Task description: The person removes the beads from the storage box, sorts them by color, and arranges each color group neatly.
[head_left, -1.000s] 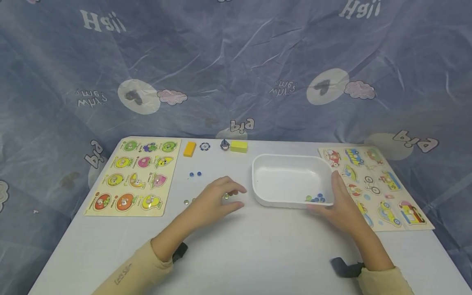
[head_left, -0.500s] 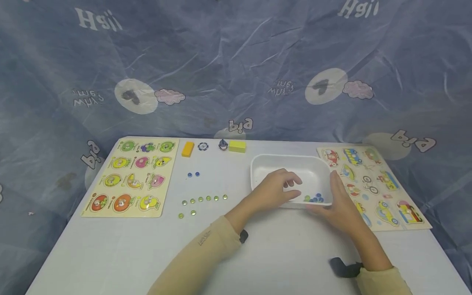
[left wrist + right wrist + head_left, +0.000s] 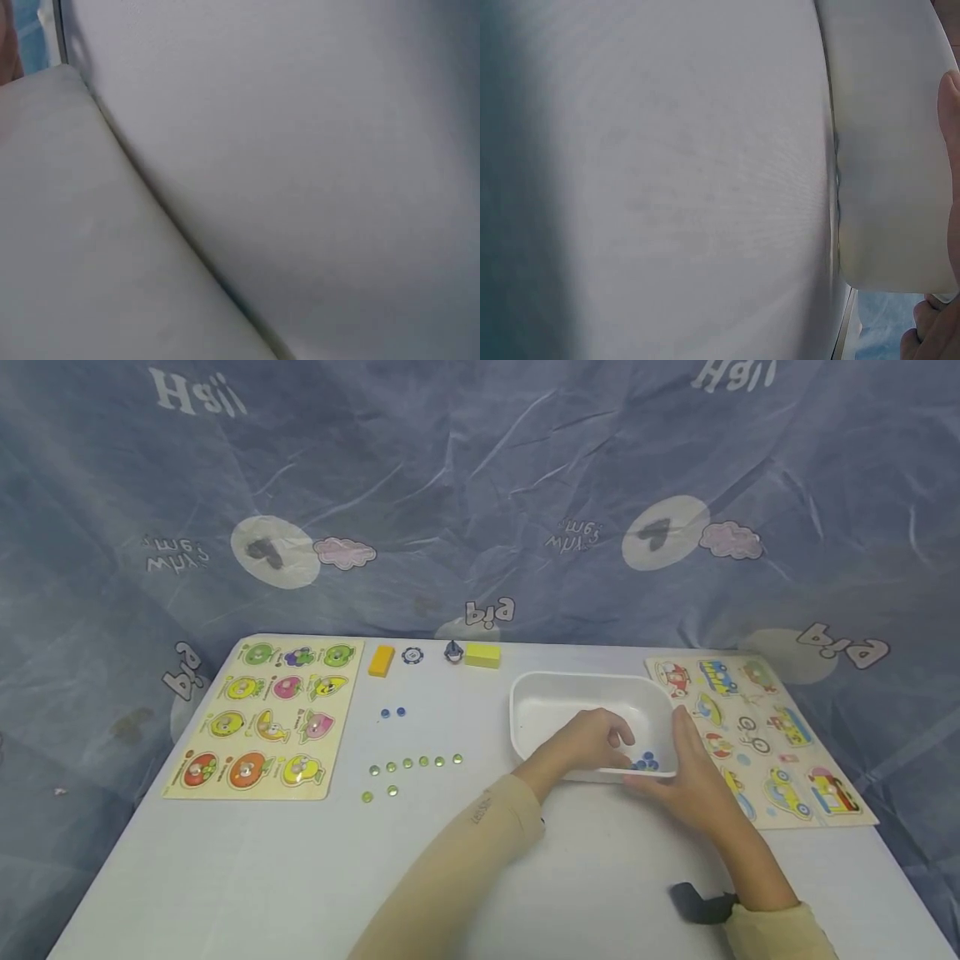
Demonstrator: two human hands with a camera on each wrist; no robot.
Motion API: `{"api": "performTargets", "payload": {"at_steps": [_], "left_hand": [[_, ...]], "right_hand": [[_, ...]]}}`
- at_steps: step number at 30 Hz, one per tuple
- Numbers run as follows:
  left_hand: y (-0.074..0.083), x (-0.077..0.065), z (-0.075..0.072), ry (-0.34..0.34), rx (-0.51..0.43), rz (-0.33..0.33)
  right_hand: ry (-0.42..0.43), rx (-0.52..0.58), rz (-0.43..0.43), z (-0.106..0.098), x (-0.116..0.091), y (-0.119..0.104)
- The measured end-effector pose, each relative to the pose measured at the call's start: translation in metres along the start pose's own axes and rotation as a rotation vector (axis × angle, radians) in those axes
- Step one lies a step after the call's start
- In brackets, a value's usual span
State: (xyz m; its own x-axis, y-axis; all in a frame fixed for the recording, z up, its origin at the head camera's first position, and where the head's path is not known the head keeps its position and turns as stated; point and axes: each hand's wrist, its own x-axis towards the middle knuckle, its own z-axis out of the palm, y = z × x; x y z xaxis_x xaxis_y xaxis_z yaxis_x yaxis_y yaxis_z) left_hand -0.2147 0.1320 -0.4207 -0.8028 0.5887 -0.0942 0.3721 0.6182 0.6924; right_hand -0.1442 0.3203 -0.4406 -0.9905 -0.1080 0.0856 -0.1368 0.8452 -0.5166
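Note:
In the head view, a white, deep rectangular tray (image 3: pixel 558 687) with rounded corners stands on the table. My right hand (image 3: pixel 693 777) grips its right front corner, thumb on the front wall and fingers along the right side. The right wrist view shows the tray wall (image 3: pixel 892 150) with the thumb (image 3: pixel 949 112) against it. My left hand (image 3: pixel 587 743) reaches over the front rim into the tray, index finger and thumb bent and apart. Just right of its fingertips lie several small blue glass beads (image 3: pixel 647 762). A green bead there is hidden by the left hand. The left wrist view shows mostly sleeve and tabletop.
Several green beads (image 3: pixel 408 763) and two blue beads (image 3: pixel 393 712) lie left of the tray. A fruit puzzle board (image 3: pixel 337 714) is at left, a vehicle puzzle board (image 3: pixel 765 710) at right. Orange block (image 3: pixel 381 661), poker chip (image 3: pixel 412 656), small figure (image 3: pixel 453 652) and yellow block (image 3: pixel 482 656) line the back.
My left hand has moved right, from above the green beads on the table into the tray, up to the beads in its right front corner. The right hand keeps its grip on the tray.

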Motion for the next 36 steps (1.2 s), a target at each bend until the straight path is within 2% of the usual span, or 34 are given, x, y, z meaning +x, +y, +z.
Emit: {"api": "performTargets", "payload": {"at_steps": [6,11,22,36], "left_hand": [[0.0026,0.0048,0.0035,-0.067,0.045,-0.033],[-0.0012,0.0057,0.0049,-0.08,0.029,-0.046],[-0.0038,0.0059,0.0055,-0.109,-0.038,-0.123],[-0.0038,0.0047,0.0029,-0.132,-0.032,-0.124]], "right_hand": [[0.008,-0.011,-0.009,0.0013,-0.0004,0.0009],[0.003,-0.018,-0.003,0.0005,-0.0003,0.0001],[-0.005,-0.014,0.007,-0.0003,0.0007,-0.0005],[0.002,-0.008,-0.005,0.0008,0.0,0.0008]]}}
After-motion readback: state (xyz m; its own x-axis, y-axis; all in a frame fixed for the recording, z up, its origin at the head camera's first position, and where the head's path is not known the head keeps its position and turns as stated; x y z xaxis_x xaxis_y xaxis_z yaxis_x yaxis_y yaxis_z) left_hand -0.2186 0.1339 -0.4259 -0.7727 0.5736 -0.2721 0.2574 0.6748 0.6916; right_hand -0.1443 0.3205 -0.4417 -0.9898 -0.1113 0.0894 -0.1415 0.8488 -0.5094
